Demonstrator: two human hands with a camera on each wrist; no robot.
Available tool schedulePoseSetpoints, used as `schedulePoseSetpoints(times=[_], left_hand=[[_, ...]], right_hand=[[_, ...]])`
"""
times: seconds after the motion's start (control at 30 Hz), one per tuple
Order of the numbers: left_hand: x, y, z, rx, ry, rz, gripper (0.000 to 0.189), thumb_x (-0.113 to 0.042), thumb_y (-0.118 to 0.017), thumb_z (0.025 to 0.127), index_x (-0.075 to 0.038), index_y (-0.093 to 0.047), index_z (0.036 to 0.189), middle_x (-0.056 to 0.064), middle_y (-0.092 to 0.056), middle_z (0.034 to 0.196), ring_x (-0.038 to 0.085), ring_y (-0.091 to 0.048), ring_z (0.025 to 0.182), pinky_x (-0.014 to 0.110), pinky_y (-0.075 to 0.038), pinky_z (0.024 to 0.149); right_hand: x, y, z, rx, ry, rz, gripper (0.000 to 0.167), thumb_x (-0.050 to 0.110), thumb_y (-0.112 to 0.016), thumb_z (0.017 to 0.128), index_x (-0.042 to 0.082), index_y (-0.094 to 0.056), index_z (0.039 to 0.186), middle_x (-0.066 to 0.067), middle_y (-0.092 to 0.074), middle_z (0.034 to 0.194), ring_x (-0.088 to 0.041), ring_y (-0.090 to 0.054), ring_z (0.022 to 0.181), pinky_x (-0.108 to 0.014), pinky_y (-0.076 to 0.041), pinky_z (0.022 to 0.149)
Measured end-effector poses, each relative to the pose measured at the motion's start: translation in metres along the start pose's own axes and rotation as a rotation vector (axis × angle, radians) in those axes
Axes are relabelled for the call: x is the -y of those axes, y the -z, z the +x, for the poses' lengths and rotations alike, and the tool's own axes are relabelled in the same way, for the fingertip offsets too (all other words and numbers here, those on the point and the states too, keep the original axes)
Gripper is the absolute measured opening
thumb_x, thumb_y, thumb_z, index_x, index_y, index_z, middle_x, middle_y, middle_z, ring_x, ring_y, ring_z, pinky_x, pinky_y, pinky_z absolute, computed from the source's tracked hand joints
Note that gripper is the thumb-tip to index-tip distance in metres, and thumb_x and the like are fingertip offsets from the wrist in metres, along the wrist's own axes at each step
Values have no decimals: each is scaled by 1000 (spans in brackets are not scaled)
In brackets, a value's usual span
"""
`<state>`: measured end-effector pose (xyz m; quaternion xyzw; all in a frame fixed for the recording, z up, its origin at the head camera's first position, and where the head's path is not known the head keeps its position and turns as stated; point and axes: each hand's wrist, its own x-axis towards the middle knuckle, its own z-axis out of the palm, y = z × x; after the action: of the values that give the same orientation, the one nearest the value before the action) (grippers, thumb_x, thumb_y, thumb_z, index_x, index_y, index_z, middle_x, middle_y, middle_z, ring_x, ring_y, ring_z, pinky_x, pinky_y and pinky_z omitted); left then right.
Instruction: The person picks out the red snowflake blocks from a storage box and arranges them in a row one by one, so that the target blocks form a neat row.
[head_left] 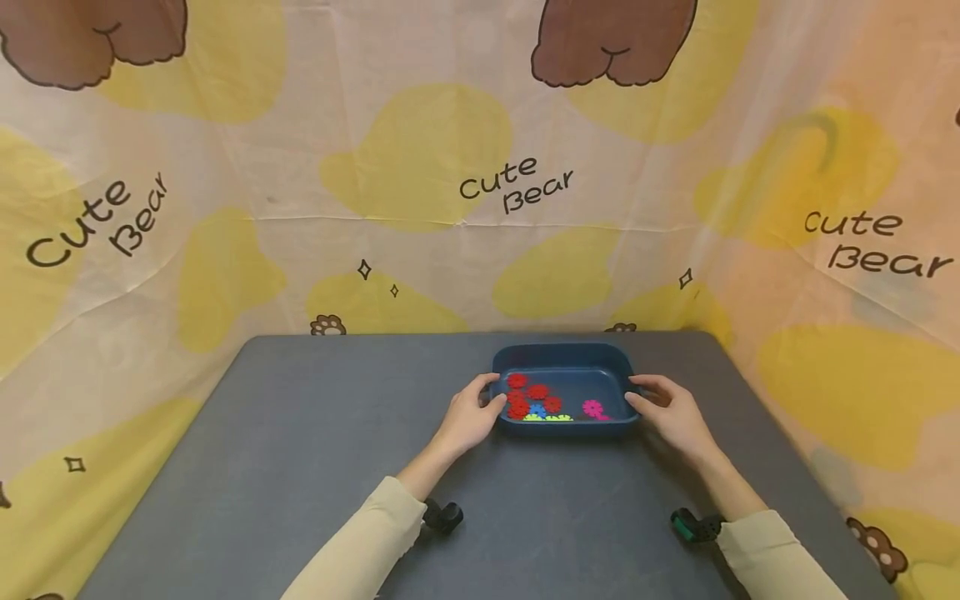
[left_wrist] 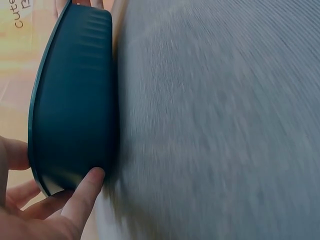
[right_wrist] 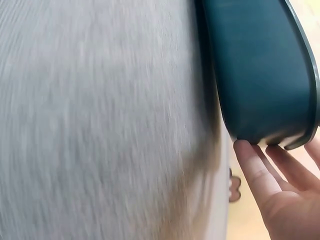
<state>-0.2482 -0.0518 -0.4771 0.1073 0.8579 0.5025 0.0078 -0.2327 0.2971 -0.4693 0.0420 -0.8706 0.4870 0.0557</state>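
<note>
A dark blue plastic bin (head_left: 566,356) is near the back of the table, between both hands. Inside it lie several red snowflake discs (head_left: 537,392) on the left, a blue disc (head_left: 537,410), yellow-green discs (head_left: 558,418) along the near wall and pink discs (head_left: 592,408) at the right. My left hand (head_left: 468,417) grips the bin's left end, with a finger against the outer wall of the bin (left_wrist: 75,100) in the left wrist view. At the opposite end, my right hand (head_left: 675,421) holds the bin (right_wrist: 265,75), its fingertips touching the end wall.
The grey table (head_left: 315,467) spreads around the bin, its back edge close behind it. A patterned cloth (head_left: 420,167) hangs behind and at both sides. Each wrist wears a dark camera, the left camera (head_left: 444,517) and the right camera (head_left: 696,527).
</note>
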Motion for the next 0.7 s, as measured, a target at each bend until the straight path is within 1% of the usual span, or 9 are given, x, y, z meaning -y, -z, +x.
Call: schedulePoseSetpoints(times=[0.13, 0.2, 0.27, 0.3, 0.37, 0.43, 0.5, 0.6, 0.7], left_hand=[[6, 15, -5, -19, 2, 8, 46, -25, -63, 101, -10, -55, 144, 18, -58, 140, 37, -64, 119, 53, -54, 93], [9, 22, -7, -24, 6, 7, 46, -25, -63, 101, -10, -55, 144, 18, -58, 141, 37, -63, 120, 52, -54, 94], [12, 30, -9, -31, 7, 4, 46, -26, -64, 101, -10, -56, 143, 19, -58, 140, 37, -64, 120, 51, -55, 92], [14, 34, -10, -34, 12, 3, 46, -26, -64, 101, -10, -57, 143, 19, -58, 140, 37, -64, 120, 51, -56, 91], [17, 41, -13, -41, 19, -5, 45, -25, -65, 100, -10, -57, 142, 19, -58, 140, 36, -64, 120, 49, -57, 90], [20, 48, -15, -46, 26, -16, 45, -23, -66, 100, -9, -57, 142, 20, -58, 141, 37, -64, 120, 48, -58, 88], [23, 54, -18, -53, 30, -18, 45, -21, -66, 100, -9, -57, 142, 21, -57, 142, 38, -63, 121, 48, -58, 88], [27, 65, -23, -65, 42, -15, 45, -19, -66, 100, -9, -56, 143, 22, -56, 143, 39, -63, 122, 49, -57, 89], [32, 77, -29, -85, 64, -8, 46, -18, -66, 100, -9, -56, 143, 24, -54, 145, 39, -62, 123, 49, -57, 89]], right_hand=[[8, -13, 0, 23, -2, 29, 50, 33, -69, 98, 3, -59, 137, -23, -54, 144, -44, -54, 129, -20, -50, 87], [24, -18, -5, 41, -7, 49, 48, 27, -68, 99, 0, -58, 137, -25, -52, 144, -46, -52, 130, -32, -53, 93], [37, -24, -8, 53, -9, 64, 46, 21, -68, 100, -3, -57, 137, -27, -51, 144, -47, -52, 130, -39, -53, 94], [39, -27, -8, 58, -15, 75, 46, 20, -67, 100, -4, -56, 137, -27, -51, 145, -47, -52, 130, -42, -53, 95], [42, -33, -7, 68, -14, 98, 45, 18, -68, 99, -4, -56, 137, -26, -51, 145, -47, -52, 131, -46, -53, 96], [32, -42, -2, 68, -14, 113, 46, 22, -70, 98, -1, -58, 137, -23, -52, 145, -45, -53, 131, -44, -54, 95], [26, -50, 2, 70, -11, 128, 48, 25, -71, 97, 2, -59, 137, -21, -52, 145, -44, -52, 131, -48, -53, 97], [33, -63, 3, 73, -16, 138, 47, 27, -73, 96, 3, -60, 136, -20, -53, 145, -44, -52, 132, -54, -50, 100], [41, -76, 4, 82, -18, 152, 47, 27, -73, 96, 4, -61, 135, -18, -53, 145, -44, -51, 132, -55, -49, 102]])
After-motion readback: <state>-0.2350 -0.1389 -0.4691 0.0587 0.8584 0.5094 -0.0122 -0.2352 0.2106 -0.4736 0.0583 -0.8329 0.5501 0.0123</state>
